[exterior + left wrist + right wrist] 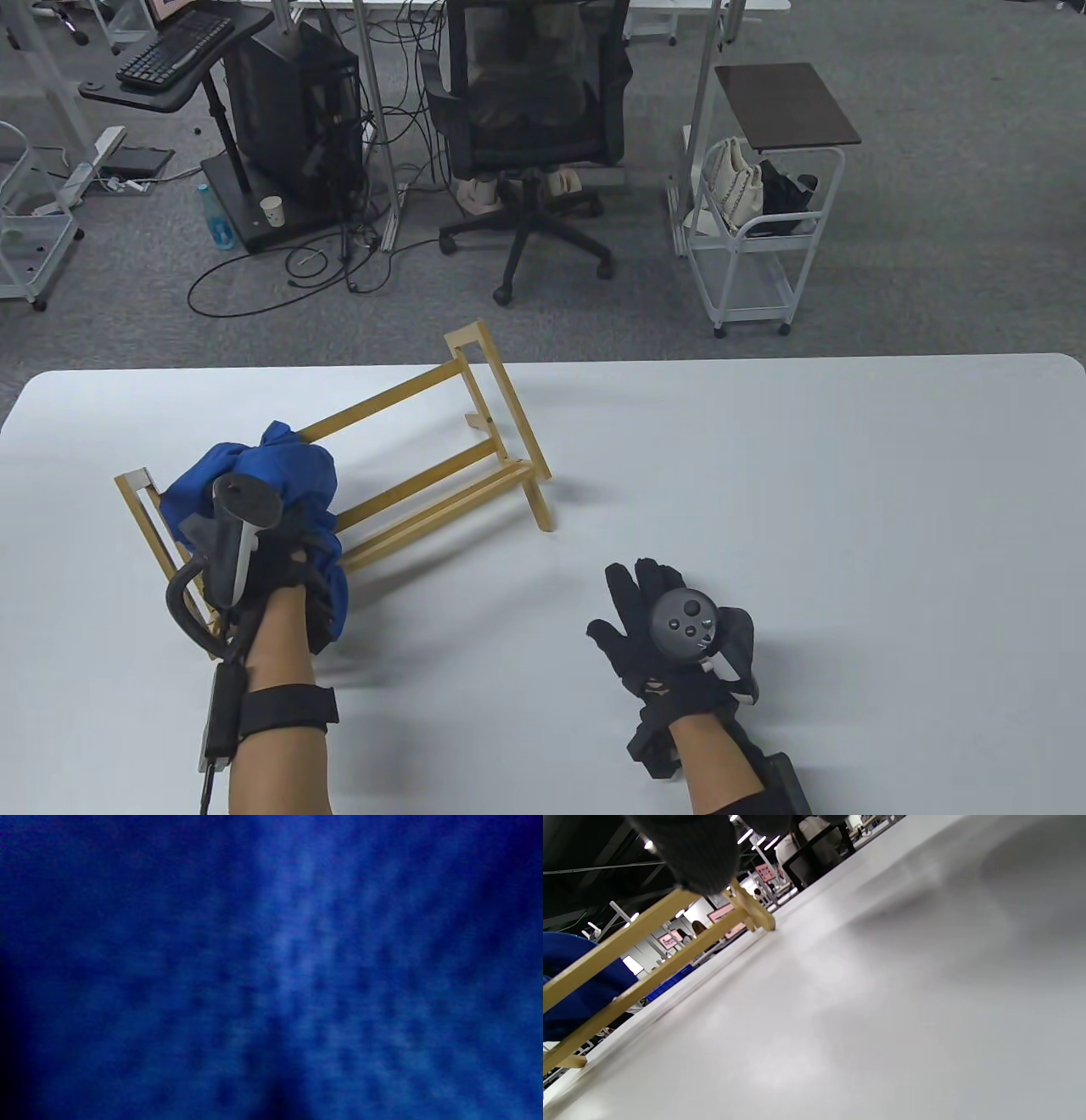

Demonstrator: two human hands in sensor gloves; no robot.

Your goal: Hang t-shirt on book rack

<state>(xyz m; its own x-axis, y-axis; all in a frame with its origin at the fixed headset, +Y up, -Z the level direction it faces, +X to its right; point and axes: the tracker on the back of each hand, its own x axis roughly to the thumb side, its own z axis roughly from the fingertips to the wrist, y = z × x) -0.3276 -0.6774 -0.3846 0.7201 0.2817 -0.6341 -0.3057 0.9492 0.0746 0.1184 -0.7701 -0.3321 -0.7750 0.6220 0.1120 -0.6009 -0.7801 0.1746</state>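
Note:
A wooden book rack (441, 480) stands at an angle on the white table (764, 475). A bunched blue t-shirt (288, 475) sits over the rack's left end. My left hand (280, 543) grips the t-shirt there; its fingers are buried in the cloth. The left wrist view shows only blurred blue t-shirt cloth (271, 967). My right hand (645, 620) rests flat on the table, fingers spread and empty, to the right of the rack. The right wrist view shows the rack (649, 955), the t-shirt (581, 984) behind its rails, and a fingertip (700, 853) at the top.
The table's far edge runs behind the rack's far end. Beyond it on the floor are an office chair (530, 127), a white cart (755, 221) and a computer stand (288, 127). Bare table lies to the right of the rack.

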